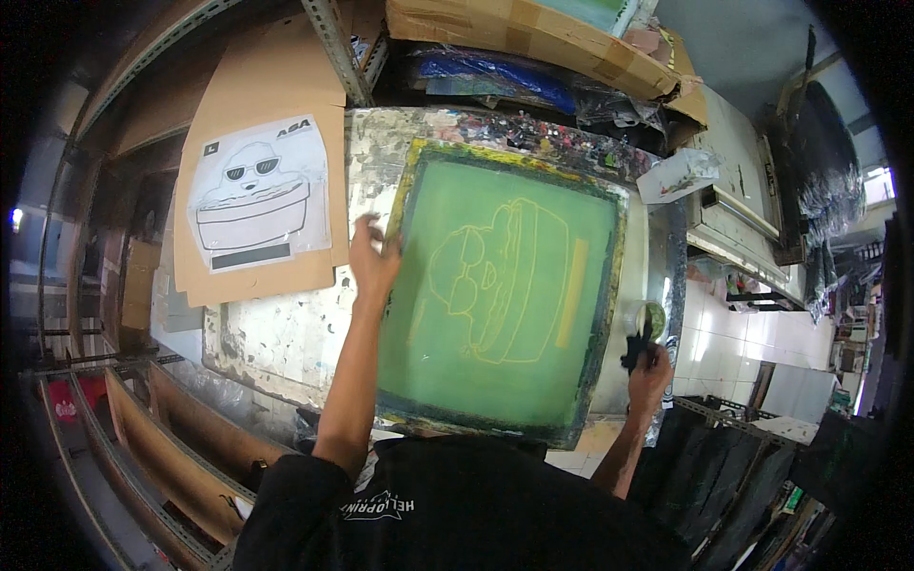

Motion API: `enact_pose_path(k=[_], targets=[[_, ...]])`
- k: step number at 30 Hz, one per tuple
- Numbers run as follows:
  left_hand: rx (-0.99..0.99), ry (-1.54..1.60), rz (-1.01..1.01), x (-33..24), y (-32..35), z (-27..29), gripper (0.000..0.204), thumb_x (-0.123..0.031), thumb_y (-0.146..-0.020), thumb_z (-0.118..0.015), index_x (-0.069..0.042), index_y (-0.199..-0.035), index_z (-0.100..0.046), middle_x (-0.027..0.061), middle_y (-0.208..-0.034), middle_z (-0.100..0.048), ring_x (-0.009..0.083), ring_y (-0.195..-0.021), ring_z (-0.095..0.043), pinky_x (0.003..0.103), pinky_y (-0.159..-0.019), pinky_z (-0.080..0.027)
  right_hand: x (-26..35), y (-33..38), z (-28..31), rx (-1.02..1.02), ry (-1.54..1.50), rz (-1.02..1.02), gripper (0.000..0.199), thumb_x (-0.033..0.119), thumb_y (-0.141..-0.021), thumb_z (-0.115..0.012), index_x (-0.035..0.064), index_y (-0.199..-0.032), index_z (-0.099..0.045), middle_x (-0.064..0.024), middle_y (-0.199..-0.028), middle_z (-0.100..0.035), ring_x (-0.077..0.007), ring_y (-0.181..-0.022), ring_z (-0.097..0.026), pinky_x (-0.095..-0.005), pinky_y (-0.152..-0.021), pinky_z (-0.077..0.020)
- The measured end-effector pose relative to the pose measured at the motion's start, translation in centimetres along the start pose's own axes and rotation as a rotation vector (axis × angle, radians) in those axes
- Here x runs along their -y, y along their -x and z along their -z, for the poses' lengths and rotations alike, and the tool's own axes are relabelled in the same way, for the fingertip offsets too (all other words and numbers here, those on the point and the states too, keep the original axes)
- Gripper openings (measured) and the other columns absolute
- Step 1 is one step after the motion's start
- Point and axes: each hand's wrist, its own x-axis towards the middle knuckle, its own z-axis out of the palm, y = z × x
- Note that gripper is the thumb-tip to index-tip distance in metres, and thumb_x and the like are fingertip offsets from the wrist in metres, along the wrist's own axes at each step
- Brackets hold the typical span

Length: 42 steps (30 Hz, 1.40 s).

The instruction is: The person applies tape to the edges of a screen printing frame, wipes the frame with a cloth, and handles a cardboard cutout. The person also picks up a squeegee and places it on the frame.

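A silk-screen frame with green mesh lies on the worktable in front of me, its rim stained yellow and dark. Pale yellow outlines of a figure with sunglasses in a tub run sideways across the mesh. My left hand is at the frame's left edge, fingers bent and thumb against the rim. To the right of the frame, my right hand grips a small black, ragged-edged thing, whose kind I cannot make out. Just beyond it stands a small round container with green contents.
A printed drawing of the same figure lies on brown cardboard at the left. Behind the frame, the worktable is crusted with paint. A white box sits at the back right. Wooden racks fill the lower left.
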Motion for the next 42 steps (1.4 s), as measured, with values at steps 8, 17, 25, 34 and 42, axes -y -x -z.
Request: enact_pose_path(k=[8,17,25,34,42], targets=[[0.022,-0.121,0.210,4.5,11.2,5.0,0.060,-0.020,-0.076,-0.081,0.001,-0.123,-0.050,0.0168,-0.103,-0.059,0.0319,-0.094,-0.059,0.042,-0.084,-0.048,14.3,-11.9,-16.8,0.073,-0.084,0.613,0.025,-0.002,-0.081,-0.060,-0.0001,-0.106,-0.064,-0.0226,-0.107,-0.065,-0.0418,-0.098,-0.063,-0.0438,-0.086,-0.0500],[0.074,-0.171,0.173,3.3,10.4,4.6,0.056,-0.021,-0.081,-0.077,-0.001,-0.125,-0.049,0.0203,-0.102,-0.063,0.0373,-0.097,-0.060,0.045,-0.086,-0.047,16.6,-16.3,-30.3,0.237,0.056,0.616,0.021,0.001,-0.071,-0.068,0.0006,-0.092,-0.071,-0.0200,-0.102,-0.064,-0.0407,-0.100,-0.060,-0.0477,-0.088,-0.0503],[0.094,-0.139,0.186,3.6,10.5,4.5,0.054,-0.022,-0.081,-0.076,-0.002,-0.124,-0.050,0.0202,-0.106,-0.064,0.0361,-0.098,-0.060,0.045,-0.086,-0.046,16.7,-16.0,-31.4,0.194,0.069,0.655,0.016,0.003,-0.073,-0.067,0.0027,-0.089,-0.070,-0.0192,-0.106,-0.064,-0.0390,-0.098,-0.060,-0.0497,-0.084,-0.0504],[0.059,-0.153,0.213,3.8,10.8,4.6,0.058,-0.024,-0.079,-0.079,-0.001,-0.123,-0.051,0.0189,-0.100,-0.065,0.0351,-0.095,-0.060,0.045,-0.085,-0.046,16.4,-16.8,-31.4,0.135,0.066,0.685,0.018,0.002,-0.074,-0.068,0.0004,-0.092,-0.068,-0.0203,-0.101,-0.064,-0.0395,-0.098,-0.060,-0.0497,-0.085,-0.0498],[0.041,-0.113,0.198,4.2,10.6,4.8,0.057,-0.022,-0.078,-0.079,0.000,-0.122,-0.052,0.0191,-0.100,-0.065,0.0354,-0.093,-0.060,0.045,-0.084,-0.046,13.5,-15.4,-29.1,-0.007,0.289,0.576,0.020,0.001,-0.072,-0.066,0.0012,-0.091,-0.069,-0.0201,-0.097,-0.067,-0.0379,-0.093,-0.063,-0.0469,-0.082,-0.0515]])
